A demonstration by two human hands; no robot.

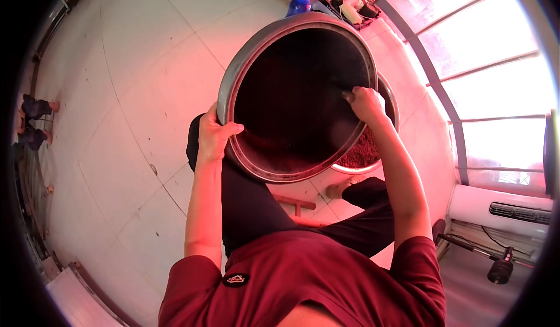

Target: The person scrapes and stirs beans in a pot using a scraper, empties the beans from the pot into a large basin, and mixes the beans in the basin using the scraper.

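Note:
A large round metal pot (pixel 233 76) with a dark inside is tilted over my lap, its mouth facing me. My left hand (pixel 217 134) grips its left rim, the thumb lying over the edge inside. My right hand (pixel 367 103) is closed at the right side of the mouth, with fingers reaching a little way inside. Whether it holds anything small is hidden. Behind and below the pot stands a second round basin (pixel 389 93), partly covered, with dark red granular material (pixel 363 152) in it.
A blue bottle (pixel 300 4) stands beyond the pot, beside a container of assorted items (pixel 353 9). A small wooden stool-like piece (pixel 294 203) is on the tiled floor (pixel 140 93) between my legs. At right are large windows (pixel 484 64) and a white appliance with vents (pixel 496 210).

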